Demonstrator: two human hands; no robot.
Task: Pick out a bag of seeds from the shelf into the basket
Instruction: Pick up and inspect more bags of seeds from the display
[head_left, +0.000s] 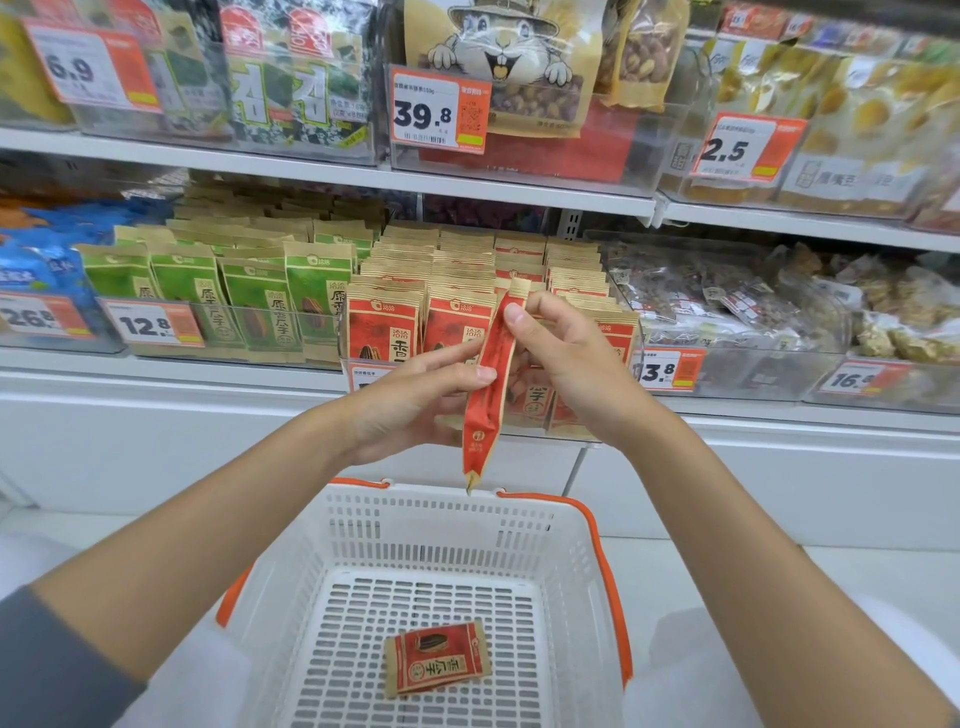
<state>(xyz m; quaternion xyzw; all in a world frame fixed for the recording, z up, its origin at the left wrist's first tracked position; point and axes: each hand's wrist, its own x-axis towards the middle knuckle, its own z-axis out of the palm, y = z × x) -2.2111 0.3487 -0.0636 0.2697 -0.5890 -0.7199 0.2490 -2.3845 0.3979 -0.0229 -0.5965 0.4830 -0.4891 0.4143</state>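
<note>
Shop aisle. White shelf (208, 374) holds rows of green bags (249, 306) and red seed bags (384, 322), with price tags (145, 325) along its front. A white basket (415, 499) with orange handles sits below. The held seed bag (488, 415) hangs edge-on above the basket's far rim, long axis near vertical, top leaning right, bottom corner pointing down. Left grip (415, 400) pinches its middle and right grip (576, 364) pinches its top. Another red bag (439, 660) lies flat on the basket floor.

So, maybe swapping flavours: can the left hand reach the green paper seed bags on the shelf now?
Probably not yet: the left hand pinches the red paper seed bag; otherwise the green bags stand unobstructed.
</note>
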